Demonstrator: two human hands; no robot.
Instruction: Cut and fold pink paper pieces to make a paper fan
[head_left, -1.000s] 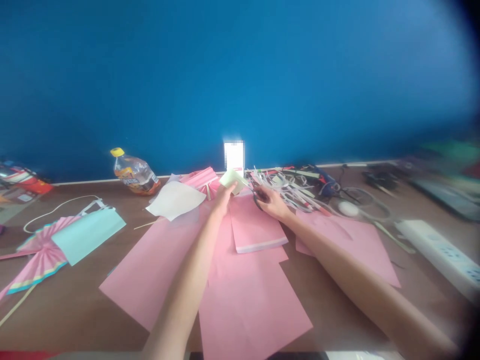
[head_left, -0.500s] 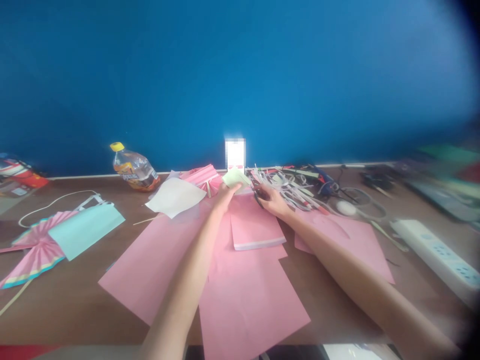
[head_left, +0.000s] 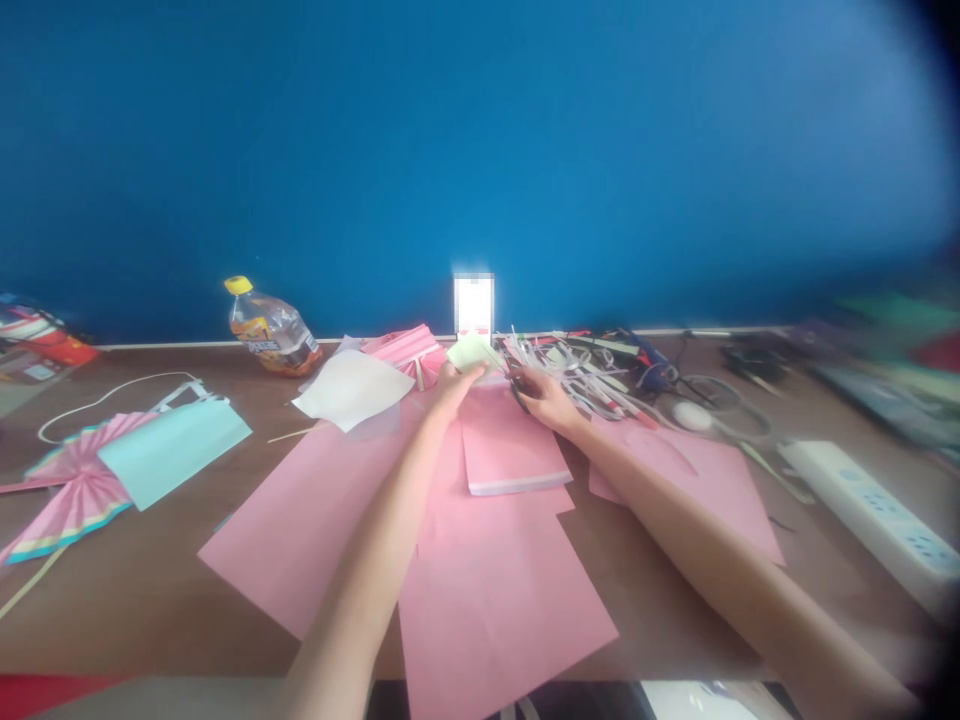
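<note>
Between thumb and fingers, my left hand pinches a pale green piece of paper. Just to its right, my right hand is closed around dark-handled scissors; their blades are hard to make out beside the green paper. Below both hands lies a pink folded paper with a white strip along its near edge. It rests on larger pink sheets. A pleated pink paper piece and a curled white sheet sit left of my left hand.
A bottle with a yellow cap leans at the back left. Pleated pink paper and a light blue sheet lie at left. Paper strips and cables are heaped right of my hands. A white power strip is at right; a lit screen stands by the wall.
The view has shifted very slightly. Both hands keep almost the same place and hold, with the green paper and scissors barely moved.
</note>
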